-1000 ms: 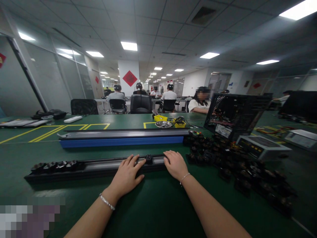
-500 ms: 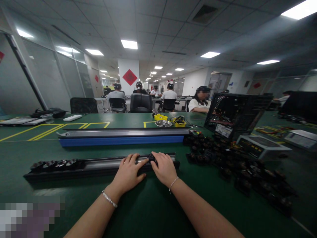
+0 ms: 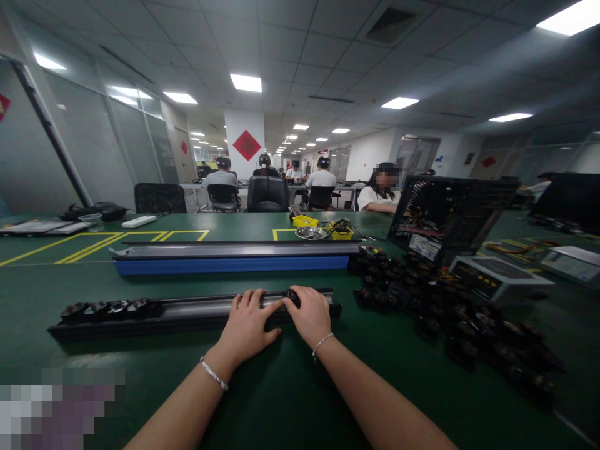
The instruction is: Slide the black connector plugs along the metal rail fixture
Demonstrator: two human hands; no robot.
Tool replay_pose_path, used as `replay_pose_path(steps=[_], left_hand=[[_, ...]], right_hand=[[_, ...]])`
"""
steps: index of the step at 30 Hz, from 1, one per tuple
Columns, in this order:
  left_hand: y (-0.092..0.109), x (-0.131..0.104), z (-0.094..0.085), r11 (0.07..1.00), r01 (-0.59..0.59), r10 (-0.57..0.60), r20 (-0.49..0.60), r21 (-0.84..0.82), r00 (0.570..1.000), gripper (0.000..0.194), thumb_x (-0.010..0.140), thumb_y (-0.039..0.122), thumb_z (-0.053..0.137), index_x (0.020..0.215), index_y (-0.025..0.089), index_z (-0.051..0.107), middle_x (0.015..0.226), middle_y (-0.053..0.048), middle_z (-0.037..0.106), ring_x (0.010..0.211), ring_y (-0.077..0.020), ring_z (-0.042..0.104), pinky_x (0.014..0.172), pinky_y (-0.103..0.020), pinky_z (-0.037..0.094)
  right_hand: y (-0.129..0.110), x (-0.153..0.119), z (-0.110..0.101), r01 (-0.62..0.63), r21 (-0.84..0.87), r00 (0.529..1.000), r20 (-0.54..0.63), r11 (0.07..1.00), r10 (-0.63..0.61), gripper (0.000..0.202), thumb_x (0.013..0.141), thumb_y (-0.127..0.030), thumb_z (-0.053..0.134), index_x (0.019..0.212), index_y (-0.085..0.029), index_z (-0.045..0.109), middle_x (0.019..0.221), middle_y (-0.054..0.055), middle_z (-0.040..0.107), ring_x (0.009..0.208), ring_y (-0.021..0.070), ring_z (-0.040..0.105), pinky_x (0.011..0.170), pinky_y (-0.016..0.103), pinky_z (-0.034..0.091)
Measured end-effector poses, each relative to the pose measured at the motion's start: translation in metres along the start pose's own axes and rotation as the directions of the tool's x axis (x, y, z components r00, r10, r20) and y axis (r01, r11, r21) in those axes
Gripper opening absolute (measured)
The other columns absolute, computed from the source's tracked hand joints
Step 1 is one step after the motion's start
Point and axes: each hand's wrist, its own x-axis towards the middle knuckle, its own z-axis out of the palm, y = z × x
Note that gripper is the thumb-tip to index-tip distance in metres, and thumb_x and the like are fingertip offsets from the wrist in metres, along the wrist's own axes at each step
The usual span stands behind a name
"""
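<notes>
A long black rail point(image 3: 197, 307) with a silvery inner channel lies crosswise in front of me on the green table. Several small black parts with shiny tops point(image 3: 112, 308) sit in a row at its left end. My left hand point(image 3: 248, 325) rests on the rail, fingers apart and draped over it, with the index finger stretched toward my right hand. Pinched in my right hand point(image 3: 310, 315), over the rail's right part, is a small black part point(image 3: 293, 295), mostly covered by the fingers. Whether it sits fully in the channel cannot be seen.
Behind lies a longer rail with a blue side point(image 3: 229, 265). At right are a heap of black parts point(image 3: 450, 312), an open computer case point(image 3: 445, 215) and a power supply unit point(image 3: 501, 278). A metal dish point(image 3: 310, 233) and a yellow tray point(image 3: 304, 221) stand farther back. People sit beyond.
My right hand and the small black part have shifted slightly to the right along the rail. The left hand's index finger and thumb have edged right too.
</notes>
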Motion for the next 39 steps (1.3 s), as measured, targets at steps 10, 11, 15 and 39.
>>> replay_pose_path(steps=[10, 11, 15, 39], left_hand=[[0.002, 0.0, 0.005, 0.999, 0.026, -0.025, -0.031, 0.022, 0.999, 0.065, 0.07, 0.048, 0.054, 0.13, 0.031, 0.038, 0.133, -0.01, 0.042, 0.124, -0.0313, 0.032, 0.103, -0.051, 0.018], [0.002, 0.0, 0.006, 0.999, 0.029, -0.028, -0.033, 0.023, 0.999, 0.065, 0.07, 0.048, 0.053, 0.13, 0.03, 0.039, 0.133, -0.01, 0.042, 0.124, -0.0313, 0.032, 0.103, -0.051, 0.018], [0.003, 0.0, 0.008, 0.999, 0.039, -0.038, -0.043, 0.026, 0.998, 0.063, 0.071, 0.047, 0.052, 0.129, 0.025, 0.041, 0.133, -0.01, 0.043, 0.123, -0.0308, 0.033, 0.104, -0.05, 0.018], [0.004, 0.001, 0.006, 0.998, 0.061, -0.059, -0.066, 0.027, 0.996, 0.055, 0.074, 0.04, 0.05, 0.127, 0.027, 0.043, 0.13, -0.007, 0.045, 0.12, -0.0271, 0.035, 0.101, -0.043, 0.024]], right_hand=[[0.004, -0.001, 0.0, 0.0, -0.053, 1.0, -0.024, 0.999, -0.001, 0.027, 0.083, -0.033, 0.044, 0.103, -0.02, 0.058, 0.104, 0.007, 0.063, 0.1, 0.0197, 0.053, 0.088, 0.032, 0.034], [0.005, -0.001, 0.0, 0.001, -0.056, 1.0, -0.03, 0.998, -0.002, 0.027, 0.083, -0.033, 0.044, 0.102, -0.021, 0.058, 0.103, 0.006, 0.063, 0.099, 0.0197, 0.053, 0.088, 0.032, 0.034], [0.006, -0.001, -0.001, 0.0, -0.073, 0.999, -0.052, 0.997, -0.004, 0.024, 0.083, -0.032, 0.044, 0.098, -0.021, 0.059, 0.099, 0.006, 0.064, 0.097, 0.0202, 0.053, 0.088, 0.033, 0.033], [0.01, 0.002, -0.005, -0.075, -0.105, 0.993, -0.099, 0.992, 0.065, 0.014, 0.077, -0.027, 0.049, 0.085, -0.019, 0.058, 0.086, 0.004, 0.064, 0.089, 0.0194, 0.053, 0.083, 0.031, 0.03]])
